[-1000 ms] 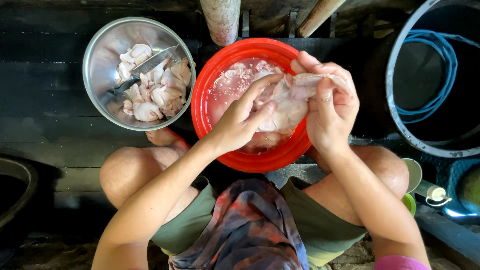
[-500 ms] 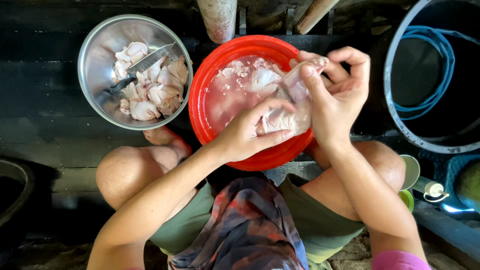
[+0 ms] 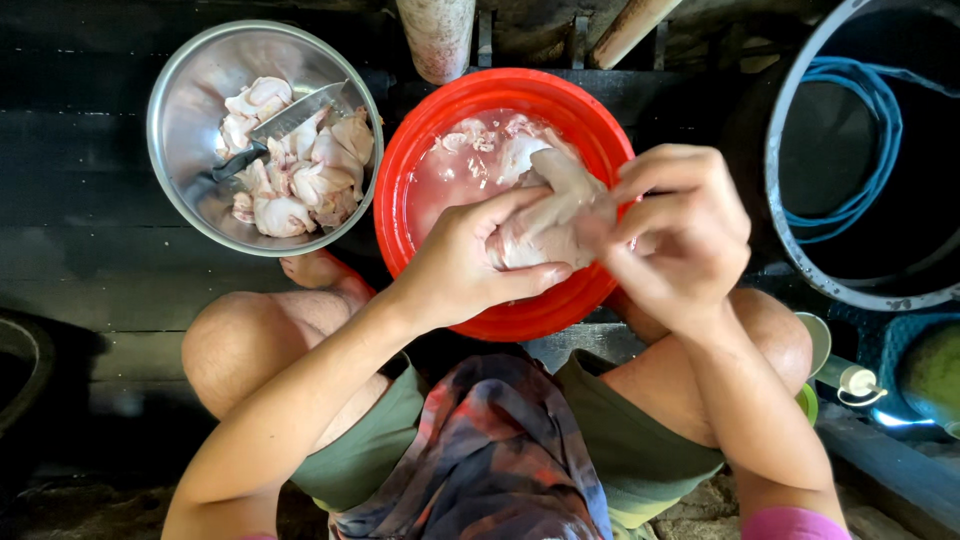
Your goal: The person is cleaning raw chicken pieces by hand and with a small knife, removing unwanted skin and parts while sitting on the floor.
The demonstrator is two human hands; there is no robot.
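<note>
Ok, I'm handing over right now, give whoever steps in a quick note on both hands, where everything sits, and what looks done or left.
Left hand and right hand together grip one piece of raw chicken over the red basin.
The basin holds pinkish water with a few more pieces.
The steel bowl, to the left, holds a pile of pale pieces with a knife resting on top.
Done: the pile in the bowl, it seems. Left: the held piece and those in the basin.

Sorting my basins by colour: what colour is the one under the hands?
Red; the basin shows clearly in the head view, holding pinkish water.
</note>
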